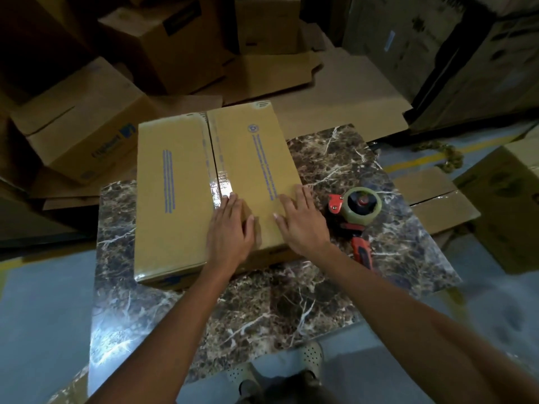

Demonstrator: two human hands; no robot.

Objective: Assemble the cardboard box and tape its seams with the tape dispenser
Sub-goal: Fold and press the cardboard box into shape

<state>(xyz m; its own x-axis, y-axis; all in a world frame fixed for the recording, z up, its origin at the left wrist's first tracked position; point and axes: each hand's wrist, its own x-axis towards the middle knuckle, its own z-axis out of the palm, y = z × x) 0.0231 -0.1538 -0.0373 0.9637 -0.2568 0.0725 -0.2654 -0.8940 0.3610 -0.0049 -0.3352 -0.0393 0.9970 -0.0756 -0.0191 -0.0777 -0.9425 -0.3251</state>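
Where the left edge of the view fell into shadow, a heap of brown cartons (pixel 78 126) stood beyond a patch of grey floor (pixel 35 316), one of them with blue print on its side, well apart from the work. Just right of them the marbled table (pixel 262 310) began, dark with pale veins, and on its far-left part lay the cardboard box (pixel 172 199), its two top flaps folded shut.

The flaps met at the centre seam (pixel 210 141), which ran away from the person. A strip of clear tape (pixel 223 186) glinted over the near stretch of that seam; how far it reached toward the far end could not be told.

The left hand (pixel 230 228) lay palm down on the box top, fingers straight and together, fingertips touching the shiny tape beside the seam, gripping nothing. Just beside it, the right hand (pixel 300 223) lay flat on the right flap near the box's near right corner, fingers spread and straight, likewise holding nothing.

To the right of the box, near the right hand but apart from it, the tape dispenser (pixel 357 217) lay on the table, its red handle pointing toward the person and its roll of tape at the far end. Beyond the table's right edge sat more cartons (pixel 501 205), and flattened cardboard sheets (pixel 335 97) lay behind the table.
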